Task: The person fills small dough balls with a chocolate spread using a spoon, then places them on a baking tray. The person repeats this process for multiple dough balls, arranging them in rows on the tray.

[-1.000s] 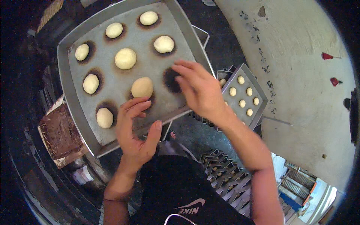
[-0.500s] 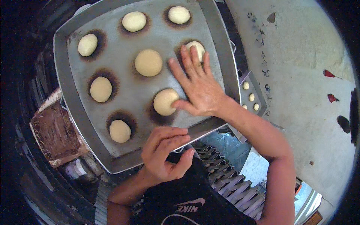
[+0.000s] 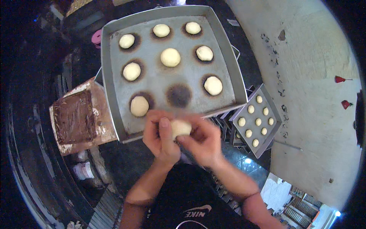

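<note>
In front of me a large square metal baking tray [image 3: 240,100] bears several pale round dough balls, among them a middle one [image 3: 170,57] and one at front left [image 3: 139,106]. Over the tray's near edge, my left hand [image 3: 162,133] and my right hand [image 3: 204,139] hold one dough ball [image 3: 181,129] between them. Fingers of both hands curl round it, partly hiding it and somewhat smeared by motion. A dark scorched spot [image 3: 178,95] shows bare on the tray just beyond my hands.
To the right and lower stands a smaller tray [image 3: 263,143] with several dough balls, above other stacked trays. At left is a board smeared with brown [image 3: 74,118]. A pale stained wall [image 3: 316,57] rises on the right.
The front-middle dough ball has left the tray and is now between my hands. My right hand has drawn back from the tray's right side to meet my left. The view has shifted.
</note>
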### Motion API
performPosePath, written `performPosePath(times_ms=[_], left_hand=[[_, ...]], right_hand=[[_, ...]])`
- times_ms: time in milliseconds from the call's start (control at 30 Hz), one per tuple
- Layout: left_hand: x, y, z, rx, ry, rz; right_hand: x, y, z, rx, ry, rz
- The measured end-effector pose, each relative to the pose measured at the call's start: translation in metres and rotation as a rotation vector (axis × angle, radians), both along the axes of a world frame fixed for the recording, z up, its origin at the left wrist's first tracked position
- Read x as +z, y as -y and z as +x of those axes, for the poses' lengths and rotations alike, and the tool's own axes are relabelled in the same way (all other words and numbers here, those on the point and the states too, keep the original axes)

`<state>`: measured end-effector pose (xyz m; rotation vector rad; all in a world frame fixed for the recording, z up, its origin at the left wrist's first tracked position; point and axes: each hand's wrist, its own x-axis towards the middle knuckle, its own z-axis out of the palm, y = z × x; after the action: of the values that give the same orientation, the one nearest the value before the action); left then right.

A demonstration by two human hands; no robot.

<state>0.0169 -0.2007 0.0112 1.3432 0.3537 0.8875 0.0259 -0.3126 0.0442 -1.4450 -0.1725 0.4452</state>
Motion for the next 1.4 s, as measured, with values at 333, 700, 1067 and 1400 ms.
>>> performPosePath(times_ms=[333, 700, 1067, 1400], left_hand=[[-0.047, -0.040, -0.186, -0.678, -0.377, -0.106], [-0.078, -0.187, -0.272, -0.159, -0.459, 0.008], [-0.122, -0.408, -0.362, -0.082, -0.705, 0.060], [-0.132, -0.496, -0.353, -0.055, -0.616, 0.049]], right_hand=[[-0.019, -0.010, -0.125, -0.002, -0.098, -0.194], [-0.205, -0.169, -0.146, 0.287, 0.288, -0.554], [-0.321, -0.348, -0.095, 0.334, 0.814, -0.973], [-0.313, -0.341, -0.127, 0.363, 0.356, -1.056]])
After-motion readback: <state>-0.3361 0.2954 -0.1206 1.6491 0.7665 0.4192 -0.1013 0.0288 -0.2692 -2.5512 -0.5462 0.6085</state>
